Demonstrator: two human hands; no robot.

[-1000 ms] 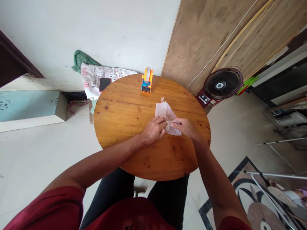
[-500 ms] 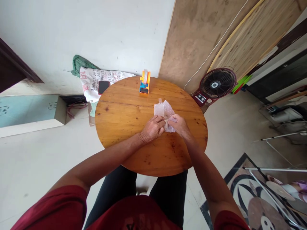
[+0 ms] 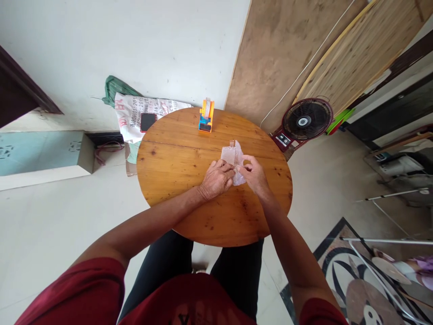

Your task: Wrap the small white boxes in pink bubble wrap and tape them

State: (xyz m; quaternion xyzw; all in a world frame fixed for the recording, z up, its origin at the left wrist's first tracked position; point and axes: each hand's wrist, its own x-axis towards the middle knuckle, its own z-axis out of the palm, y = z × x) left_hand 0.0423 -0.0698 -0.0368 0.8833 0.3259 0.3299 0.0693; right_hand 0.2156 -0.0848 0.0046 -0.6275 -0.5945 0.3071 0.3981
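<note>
A small piece of clear bubble wrap (image 3: pixel 228 155), partly folded over, lies on the round wooden table (image 3: pixel 176 176). A short strip of tape (image 3: pixel 232 143) sticks up at its far edge. My left hand (image 3: pixel 217 179) lies over the near left part of the wrap, its curled fingers pressing and gripping it. From the other side, my right hand (image 3: pixel 254 175) pinches the wrap's right edge between thumb and forefinger. The two hands' fingertips almost meet. Whether anything lies inside the wrap cannot be made out.
An orange and blue tape dispenser (image 3: pixel 206 116) stands at the table's far edge. Beyond its left rim, a dark phone-like object (image 3: pixel 148 122) rests on a white printed sack (image 3: pixel 130 108). To the right stands a dark red fan (image 3: pixel 306 119), its cord running up the wooden board.
The right side of the bubble wrap has been folded inward, so the piece looks narrower. My right hand has shifted its pinch slightly; my left hand keeps its place.
</note>
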